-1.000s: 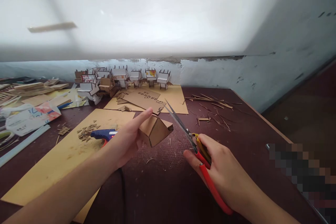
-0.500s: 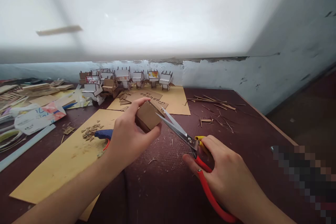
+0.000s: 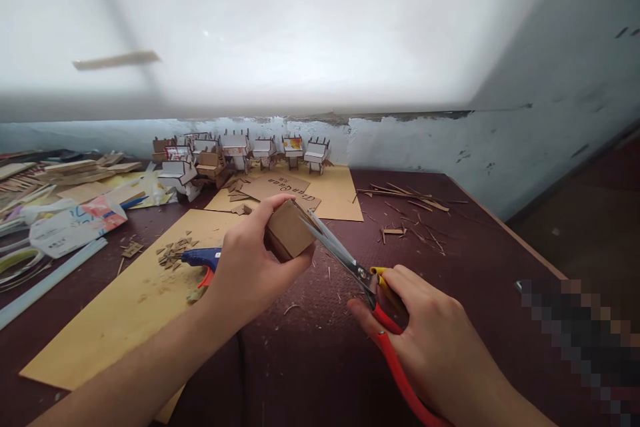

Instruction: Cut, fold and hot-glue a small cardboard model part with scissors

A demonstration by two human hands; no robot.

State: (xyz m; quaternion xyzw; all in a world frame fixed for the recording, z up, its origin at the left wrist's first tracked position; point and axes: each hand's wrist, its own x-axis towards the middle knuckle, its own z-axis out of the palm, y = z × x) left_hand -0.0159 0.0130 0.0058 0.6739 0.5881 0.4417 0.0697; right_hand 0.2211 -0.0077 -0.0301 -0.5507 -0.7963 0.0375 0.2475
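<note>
Between the thumb and fingers of my left hand (image 3: 255,260) is a small brown cardboard box (image 3: 291,230), held tilted above the table. My right hand (image 3: 430,327) grips a pair of scissors (image 3: 363,272) with red and yellow handles. Their blades are nearly together and lie at the box's right edge; whether they bite into the card I cannot tell. Behind my left wrist, a blue glue gun (image 3: 200,257) with an orange trigger lies on a yellow board (image 3: 115,307), beside a pile of small cardboard scraps (image 3: 175,250).
Several small cardboard models (image 3: 235,150) stand along the wall. Thin cardboard strips (image 3: 405,193) lie at the back right of the dark table (image 3: 310,360). Wood pieces, a printed plastic packet (image 3: 75,227) and tape rolls (image 3: 20,267) crowd the left. A pixelated patch covers the right edge.
The scissor blades have closed from a wider gap at the box's edge. My left hand and the box have shifted slightly right and down.
</note>
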